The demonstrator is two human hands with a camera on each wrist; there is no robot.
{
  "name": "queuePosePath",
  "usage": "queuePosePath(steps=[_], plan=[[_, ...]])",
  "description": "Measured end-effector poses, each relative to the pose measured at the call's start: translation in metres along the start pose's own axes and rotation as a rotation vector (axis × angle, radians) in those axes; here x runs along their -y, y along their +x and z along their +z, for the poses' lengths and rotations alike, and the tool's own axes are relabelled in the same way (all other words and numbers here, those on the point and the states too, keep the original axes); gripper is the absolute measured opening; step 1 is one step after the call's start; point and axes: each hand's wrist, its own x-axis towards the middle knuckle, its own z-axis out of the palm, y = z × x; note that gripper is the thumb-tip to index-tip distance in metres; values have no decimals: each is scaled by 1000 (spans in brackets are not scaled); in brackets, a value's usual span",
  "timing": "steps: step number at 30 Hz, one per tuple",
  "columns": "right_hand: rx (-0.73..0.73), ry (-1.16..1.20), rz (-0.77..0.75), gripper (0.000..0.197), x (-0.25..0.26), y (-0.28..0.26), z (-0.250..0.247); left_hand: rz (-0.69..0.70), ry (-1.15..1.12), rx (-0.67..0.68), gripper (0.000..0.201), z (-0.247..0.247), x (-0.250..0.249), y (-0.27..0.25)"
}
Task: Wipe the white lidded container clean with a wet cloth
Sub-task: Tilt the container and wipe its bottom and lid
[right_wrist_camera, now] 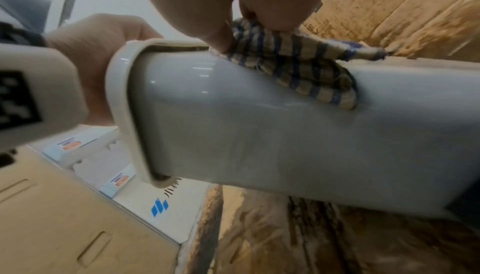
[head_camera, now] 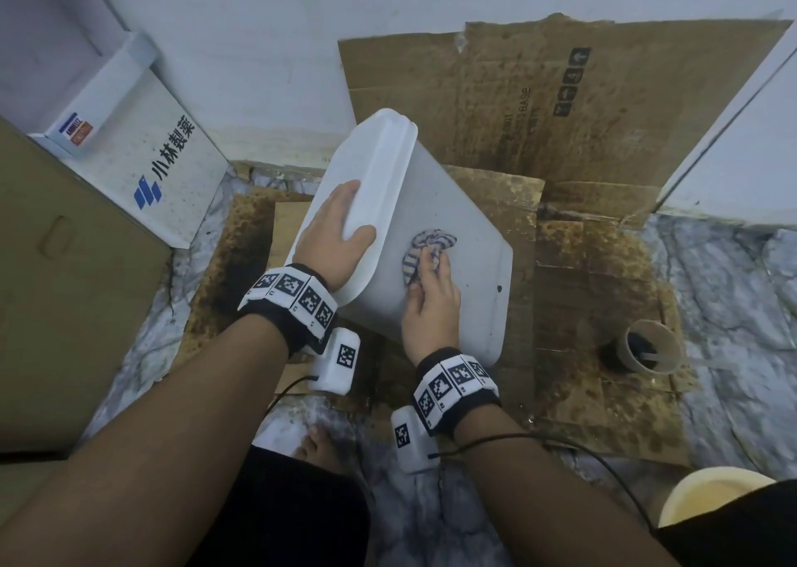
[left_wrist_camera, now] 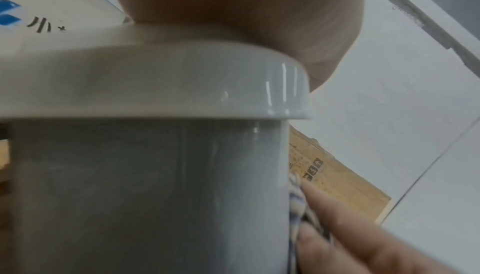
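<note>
The white lidded container (head_camera: 453,217) leans tilted on the cardboard, with its lid (head_camera: 379,165) pointing up and to the left. My left hand (head_camera: 332,238) lies flat on the lid, fingers straight and thumb over the rim, steadying it. My right hand (head_camera: 431,303) pinches a crumpled blue-striped cloth (head_camera: 431,243) and presses it against the container's broad side. The left wrist view shows the lid rim and wall (left_wrist_camera: 155,196) close up, with the cloth (left_wrist_camera: 294,200) at the right edge. In the right wrist view the cloth (right_wrist_camera: 293,68) sits bunched on the container (right_wrist_camera: 259,134).
Stained, damp cardboard (head_camera: 604,286) covers the floor and leans on the wall. A paper cup (head_camera: 649,346) with dark contents stands at the right. A white box with a blue logo (head_camera: 164,169) and a brown carton (head_camera: 64,286) stand left. A pale tub (head_camera: 711,493) is at bottom right.
</note>
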Motion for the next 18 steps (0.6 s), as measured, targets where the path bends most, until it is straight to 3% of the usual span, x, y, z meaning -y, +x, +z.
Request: queuePosePath(steps=[13, 18], plan=[[-151, -77, 285, 48, -111, -5, -7, -107, -51, 7, 66, -10, 13, -3], [-235, -7, 501, 45, -130, -3, -12, -106, -79, 0, 66, -10, 14, -1]])
